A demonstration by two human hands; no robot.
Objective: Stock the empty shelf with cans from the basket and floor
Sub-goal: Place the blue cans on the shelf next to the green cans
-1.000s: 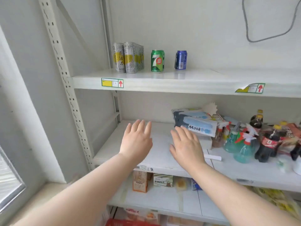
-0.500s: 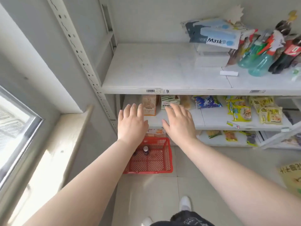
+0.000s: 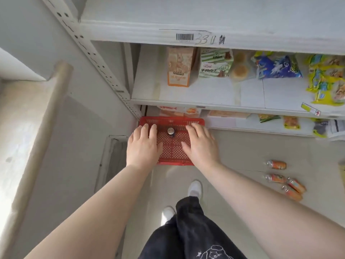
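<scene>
Item: can (image 3: 170, 131) standing upright in red basket (image 3: 173, 152), near its far wall | left hand (image 3: 143, 146), right hand (image 3: 200, 144) hovering above basket, fingers straight, empty, flanking can about equally.

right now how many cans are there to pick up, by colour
Blue can in the red basket: 1
Orange cans lying on the floor: 4
Total: 5
</scene>
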